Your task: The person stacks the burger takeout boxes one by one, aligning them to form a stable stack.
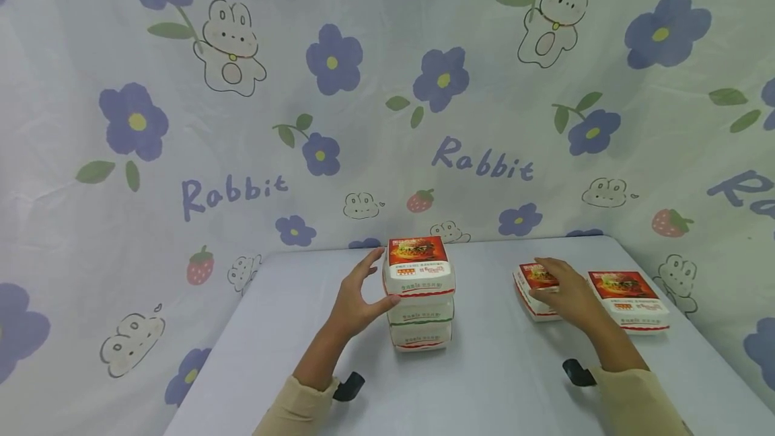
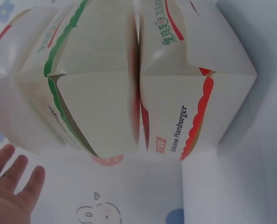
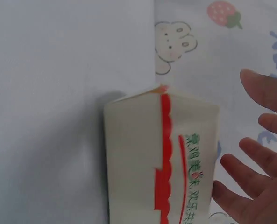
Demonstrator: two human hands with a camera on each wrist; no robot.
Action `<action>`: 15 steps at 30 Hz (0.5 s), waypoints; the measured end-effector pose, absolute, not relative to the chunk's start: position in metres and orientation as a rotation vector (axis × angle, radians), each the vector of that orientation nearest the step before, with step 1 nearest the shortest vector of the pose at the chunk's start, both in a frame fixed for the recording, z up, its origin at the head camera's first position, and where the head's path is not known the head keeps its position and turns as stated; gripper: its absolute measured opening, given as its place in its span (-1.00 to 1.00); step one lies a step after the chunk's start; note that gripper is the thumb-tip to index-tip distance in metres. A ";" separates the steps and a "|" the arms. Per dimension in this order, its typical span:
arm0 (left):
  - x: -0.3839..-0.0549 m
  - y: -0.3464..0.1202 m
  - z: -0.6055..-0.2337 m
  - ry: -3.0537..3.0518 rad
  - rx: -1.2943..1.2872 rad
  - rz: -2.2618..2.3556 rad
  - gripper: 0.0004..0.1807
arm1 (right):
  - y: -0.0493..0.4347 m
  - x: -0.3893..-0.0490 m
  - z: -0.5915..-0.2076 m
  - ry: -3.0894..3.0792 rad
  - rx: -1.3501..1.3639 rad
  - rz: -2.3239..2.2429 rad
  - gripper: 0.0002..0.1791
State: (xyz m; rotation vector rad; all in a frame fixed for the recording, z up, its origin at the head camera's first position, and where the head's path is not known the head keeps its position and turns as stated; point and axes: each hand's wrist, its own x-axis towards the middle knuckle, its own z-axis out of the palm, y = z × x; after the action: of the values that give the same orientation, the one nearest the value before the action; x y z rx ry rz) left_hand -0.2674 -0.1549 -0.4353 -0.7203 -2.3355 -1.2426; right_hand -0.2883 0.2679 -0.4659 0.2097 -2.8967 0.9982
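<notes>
Three hamburger boxes stand stacked in the middle of the table: a red-trimmed top box [image 1: 419,274], a green-trimmed middle box [image 1: 421,312] and a red-trimmed bottom box [image 1: 421,338]. My left hand [image 1: 356,298] is at the left side of the top box, thumb by its front edge and fingers toward the back. In the left wrist view its fingers [image 2: 16,172] are spread beside the stack. To the right, my right hand [image 1: 569,293] hovers over a single hamburger box [image 1: 535,276], partly covering it. The right wrist view shows that box [image 3: 138,154] beside loosely spread fingers [image 3: 248,179].
Another hamburger box [image 1: 632,301] lies flat near the table's right edge, just right of my right hand. A white cloth covers the table [image 1: 478,369]. Behind it hangs a curtain [image 1: 375,126] printed with rabbits and flowers.
</notes>
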 end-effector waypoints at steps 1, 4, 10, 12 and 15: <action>-0.268 -0.154 -0.435 -2.334 -0.721 -1.240 -0.06 | 0.270 -0.289 -0.467 -2.904 0.203 1.000 -0.12; -0.268 -0.153 -0.435 -2.326 -0.724 -1.236 -0.06 | 0.275 -0.290 -0.471 -2.914 0.167 1.011 -0.12; -0.270 -0.153 -0.436 -2.321 -0.712 -1.221 -0.07 | 0.280 -0.290 -0.475 -2.953 0.103 0.992 -0.07; -0.271 -0.153 -0.436 -2.318 -0.712 -1.223 -0.07 | 0.279 -0.290 -0.476 -2.975 0.105 0.985 -0.06; -0.271 -0.153 -0.435 -2.312 -0.718 -1.221 -0.07 | 0.274 -0.289 -0.475 -2.989 0.130 0.990 -0.03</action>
State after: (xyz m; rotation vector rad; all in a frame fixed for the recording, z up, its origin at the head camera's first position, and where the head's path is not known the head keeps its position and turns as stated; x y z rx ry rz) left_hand -0.2710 -0.1530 -0.4351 -0.7177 -2.3117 -1.2211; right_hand -0.2895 0.2737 -0.4752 0.1295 -2.9892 0.9897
